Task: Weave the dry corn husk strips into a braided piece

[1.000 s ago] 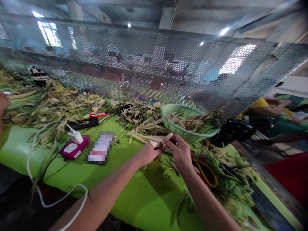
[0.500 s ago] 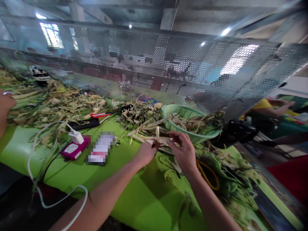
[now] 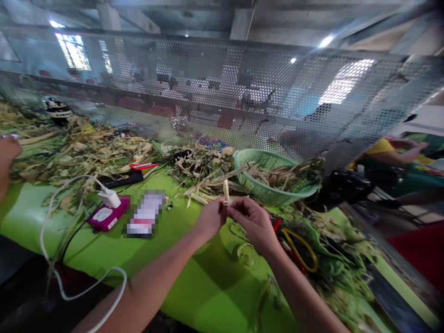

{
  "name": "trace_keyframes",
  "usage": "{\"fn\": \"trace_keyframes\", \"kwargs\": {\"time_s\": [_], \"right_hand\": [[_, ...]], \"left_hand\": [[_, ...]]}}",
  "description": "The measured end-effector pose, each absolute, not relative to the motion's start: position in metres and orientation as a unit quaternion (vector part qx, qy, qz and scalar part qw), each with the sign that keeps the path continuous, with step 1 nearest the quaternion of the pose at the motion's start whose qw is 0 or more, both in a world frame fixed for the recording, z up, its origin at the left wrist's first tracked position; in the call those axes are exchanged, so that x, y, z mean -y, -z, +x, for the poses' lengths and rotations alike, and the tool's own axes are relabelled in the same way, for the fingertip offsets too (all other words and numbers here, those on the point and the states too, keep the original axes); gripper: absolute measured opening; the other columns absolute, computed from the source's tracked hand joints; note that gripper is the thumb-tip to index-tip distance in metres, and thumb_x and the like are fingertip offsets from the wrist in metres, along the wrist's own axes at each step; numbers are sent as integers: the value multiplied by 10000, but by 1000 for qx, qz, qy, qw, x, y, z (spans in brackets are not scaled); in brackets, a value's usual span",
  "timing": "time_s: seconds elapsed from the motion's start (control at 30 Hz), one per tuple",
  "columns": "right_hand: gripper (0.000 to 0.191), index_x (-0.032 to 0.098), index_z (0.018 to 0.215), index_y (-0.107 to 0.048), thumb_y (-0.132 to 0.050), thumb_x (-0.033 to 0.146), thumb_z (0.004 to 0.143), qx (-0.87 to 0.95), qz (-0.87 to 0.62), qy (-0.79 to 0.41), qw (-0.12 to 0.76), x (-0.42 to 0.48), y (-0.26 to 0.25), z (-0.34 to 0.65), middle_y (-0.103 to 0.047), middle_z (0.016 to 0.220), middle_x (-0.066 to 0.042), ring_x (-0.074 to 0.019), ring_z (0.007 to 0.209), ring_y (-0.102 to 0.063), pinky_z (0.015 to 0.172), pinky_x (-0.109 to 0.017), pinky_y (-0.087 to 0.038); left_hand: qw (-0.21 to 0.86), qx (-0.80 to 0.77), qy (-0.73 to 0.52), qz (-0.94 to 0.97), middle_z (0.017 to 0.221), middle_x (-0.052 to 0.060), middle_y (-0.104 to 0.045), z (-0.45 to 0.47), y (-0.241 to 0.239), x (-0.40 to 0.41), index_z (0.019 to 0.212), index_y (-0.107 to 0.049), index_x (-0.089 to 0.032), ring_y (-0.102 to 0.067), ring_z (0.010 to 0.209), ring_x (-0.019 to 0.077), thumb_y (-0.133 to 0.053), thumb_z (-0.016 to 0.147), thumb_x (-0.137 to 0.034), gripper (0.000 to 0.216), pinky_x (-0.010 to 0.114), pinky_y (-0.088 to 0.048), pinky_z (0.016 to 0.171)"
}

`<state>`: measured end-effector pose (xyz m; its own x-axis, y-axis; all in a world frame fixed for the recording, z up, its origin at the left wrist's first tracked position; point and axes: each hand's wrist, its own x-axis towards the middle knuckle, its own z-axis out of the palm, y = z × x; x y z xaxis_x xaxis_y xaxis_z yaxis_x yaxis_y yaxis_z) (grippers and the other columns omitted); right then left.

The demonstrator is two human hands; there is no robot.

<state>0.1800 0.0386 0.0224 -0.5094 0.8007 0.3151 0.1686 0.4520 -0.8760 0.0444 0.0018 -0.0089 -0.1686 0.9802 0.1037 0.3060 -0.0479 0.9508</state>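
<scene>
My left hand [image 3: 210, 217] and my right hand [image 3: 250, 218] meet over the green table [image 3: 194, 277], both pinched on a small pale baby corn [image 3: 226, 191] that stands upright between the fingertips. A curl of green husk [image 3: 244, 252] lies on the table just below my right hand. A heap of dry husks [image 3: 204, 173] lies right behind my hands.
A green plastic basket [image 3: 268, 187] of husks stands behind my right hand. Scissors with yellow handles [image 3: 300, 252] lie to the right among green husks. A pink device [image 3: 106, 215] with a white charger cable lies at the left. A perforated metal screen [image 3: 222, 92] closes the far side. Another person's hand [image 3: 7, 155] shows at the left edge.
My hands stripped the husk leaves away and drew together; the bare baby corn now stands up between the fingertips, and loose husk has dropped onto the table.
</scene>
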Motion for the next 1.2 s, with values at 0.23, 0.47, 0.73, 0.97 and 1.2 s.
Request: {"fn": "trace_keyframes", "kwargs": {"time_s": [0.23, 0.47, 0.73, 0.97, 1.2], "right_hand": [[198, 205, 961, -653, -600, 333, 821, 774, -316, -393, 384, -49, -24, 188, -685, 902, -52, -206, 846, -626, 794, -340, -489], [145, 219, 929, -665, -566, 287, 846, 812, -305, -311, 389, -50, -24, 191, -697, 909, -39, -201, 832, -641, 781, -316, -490], [149, 246, 917, -682, -571, 191, 833, 873, -256, -146, 389, -49, -32, 192, -665, 953, -61, -226, 930, -608, 841, -357, -471], [220, 262, 907, -708, -579, 125, 794, 921, -209, -24, 328, -46, -36, 190, -665, 1013, -56, -232, 940, -576, 803, -372, -425], [109, 249, 880, -693, -591, 245, 844, 880, -254, -151, 372, -48, -32, 190, -700, 891, -52, -227, 858, -602, 776, -364, -458]], "left_hand": [[500, -468, -577, 445, 607, -41, -432, 41, -2, -5, 873, -609, -162, -353, 507, 74, -549, 791, -357, 220, 201, -252, 477], [624, -351, -608, 344, 698, -15, -505, 40, -8, -1, 921, -617, -144, -397, 571, 65, -621, 704, -266, 249, 184, -273, 523], [609, -374, -608, 345, 656, -37, -452, 40, -7, -3, 830, -593, -134, -357, 539, 50, -715, 679, -414, 341, 190, -225, 510], [584, -420, -605, 341, 647, -44, -453, 40, -9, -2, 818, -580, -133, -360, 534, 46, -689, 696, -406, 319, 190, -248, 520], [529, -463, -592, 394, 652, -32, -492, 41, -2, -6, 871, -617, -140, -347, 518, 59, -628, 747, -360, 253, 205, -245, 505]]}}
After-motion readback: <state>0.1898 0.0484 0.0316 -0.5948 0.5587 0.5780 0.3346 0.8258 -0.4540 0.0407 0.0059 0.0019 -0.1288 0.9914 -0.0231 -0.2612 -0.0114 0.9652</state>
